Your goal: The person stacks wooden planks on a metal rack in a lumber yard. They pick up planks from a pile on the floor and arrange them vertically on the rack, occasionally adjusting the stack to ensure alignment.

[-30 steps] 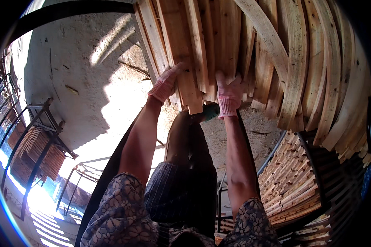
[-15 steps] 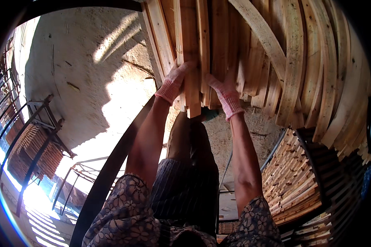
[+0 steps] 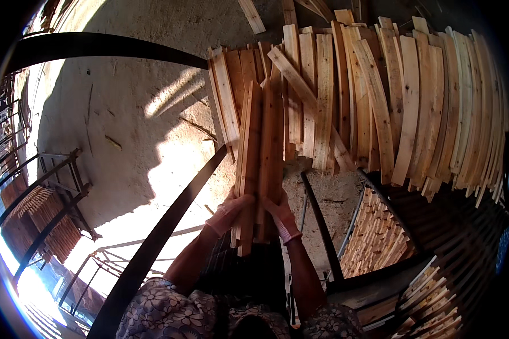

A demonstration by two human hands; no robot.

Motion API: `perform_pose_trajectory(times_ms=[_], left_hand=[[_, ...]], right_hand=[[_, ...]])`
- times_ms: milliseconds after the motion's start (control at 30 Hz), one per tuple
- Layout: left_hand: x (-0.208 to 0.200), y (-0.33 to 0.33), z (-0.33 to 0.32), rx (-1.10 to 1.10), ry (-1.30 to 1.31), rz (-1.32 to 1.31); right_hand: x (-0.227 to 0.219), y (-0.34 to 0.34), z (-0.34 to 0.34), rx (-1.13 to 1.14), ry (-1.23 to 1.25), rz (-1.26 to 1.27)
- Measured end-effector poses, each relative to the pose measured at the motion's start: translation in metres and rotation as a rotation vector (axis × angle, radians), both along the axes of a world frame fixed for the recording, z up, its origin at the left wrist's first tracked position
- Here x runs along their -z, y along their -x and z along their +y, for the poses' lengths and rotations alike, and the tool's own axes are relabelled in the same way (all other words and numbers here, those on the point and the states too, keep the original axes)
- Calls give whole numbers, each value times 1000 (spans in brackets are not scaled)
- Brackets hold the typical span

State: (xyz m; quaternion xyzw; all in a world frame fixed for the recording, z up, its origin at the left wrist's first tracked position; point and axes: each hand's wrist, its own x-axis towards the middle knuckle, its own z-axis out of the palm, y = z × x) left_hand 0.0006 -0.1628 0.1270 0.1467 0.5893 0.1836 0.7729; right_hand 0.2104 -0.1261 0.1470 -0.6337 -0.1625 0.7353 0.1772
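Both hands wear pale pink gloves and grip a bundle of several wooden slats (image 3: pixel 259 152) held together lengthwise in front of my body. My left hand (image 3: pixel 231 210) is closed round the left side near the bundle's close end. On the other side, my right hand (image 3: pixel 278 216) presses in with its thumb on top. The far end of the bundle reaches over a broad layer of loose wooden slats (image 3: pixel 410 101) spread to the right. One slat (image 3: pixel 294 79) lies slantwise across the others. Fingers under the bundle are hidden.
Dark metal bars (image 3: pixel 169 220) run on my left, and another bar (image 3: pixel 321 226) stands at my right. Stacked slats (image 3: pixel 376 234) fill a rack low on the right. At the far left is a metal frame (image 3: pixel 68 175) beside more stacked wood (image 3: pixel 42 217). Sunlit concrete floor (image 3: pixel 136 113) lies beyond.
The hands have drawn back toward my body, bringing the bundle of slats off the layer with them. More of the slat layer and the floor now shows.
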Motion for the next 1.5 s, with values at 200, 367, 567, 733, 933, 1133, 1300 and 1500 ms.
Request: perform_pose_trajectory(times_ms=[200,367,567,733,933,1133,1300,1500], left_hand=[[-72,-11,30,-193,206,-121],[-167,-31,39,-52,64,-54],[-159,-36,67,41,-185,-239],[-290,-129,86,414,-322,-432],[-353,-223,57,1048,-634,-639],[-471,-360,-27,1498,-829,-1098],[-557,-490,-137,1713,-731,-1451],[-673,-604,-203,1761,-1964,-594]], right_hand=[[-63,-3,7,16,-96,-32],[-125,-17,-26,213,-284,16],[-241,-45,-27,400,-401,-278],[-342,-66,-87,790,-509,-545],[-381,-65,-186,1313,-867,-846],[-453,-98,-250,1759,-1088,-991],[-492,-178,-325,1994,-830,-1415],[-548,-380,-429,2088,-633,-1395]])
